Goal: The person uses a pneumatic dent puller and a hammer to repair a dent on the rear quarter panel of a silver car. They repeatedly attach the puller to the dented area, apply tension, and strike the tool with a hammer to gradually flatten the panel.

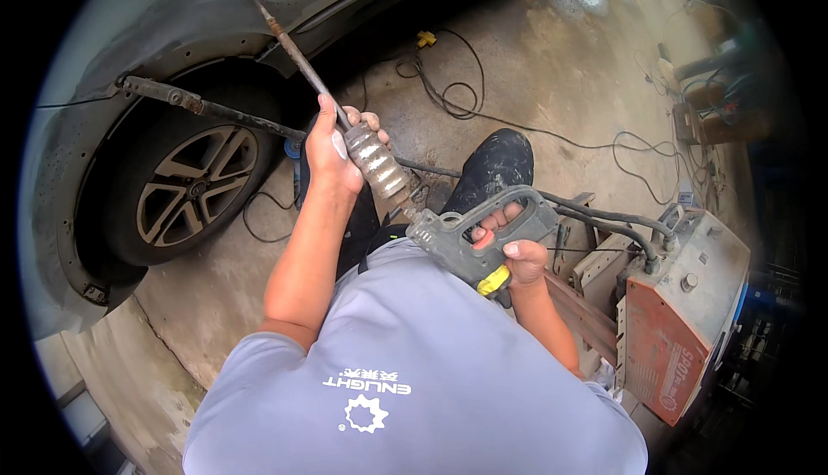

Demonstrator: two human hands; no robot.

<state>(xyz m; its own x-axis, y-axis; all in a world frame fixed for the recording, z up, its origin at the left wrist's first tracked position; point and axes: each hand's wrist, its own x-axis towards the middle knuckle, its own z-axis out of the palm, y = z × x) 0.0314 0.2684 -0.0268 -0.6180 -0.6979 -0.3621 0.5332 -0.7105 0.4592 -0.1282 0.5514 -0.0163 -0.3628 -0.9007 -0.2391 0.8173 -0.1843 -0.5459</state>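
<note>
I hold a slide-hammer dent puller (466, 242) across my body with both hands. My right hand (524, 259) is closed round its black pistol grip, fingers through the handle loop by a red trigger. My left hand (335, 149) wraps round the steel rod (302, 62) at the upper end of the ribbed metal sliding weight (376, 164). The rod's rusty tip points up and left at the grey car panel (216, 13); whether it touches the metal I cannot tell. Yellow tape (493, 280) is wound on the grip's lower part.
A car wheel (198, 186) sits under the arch at left, with a metal bar (207, 107) reaching from the arch's edge. Thick black cables (604, 216) run to an orange-and-grey welding machine (664, 337) at right. A thin cable (461, 100) loops across the concrete floor.
</note>
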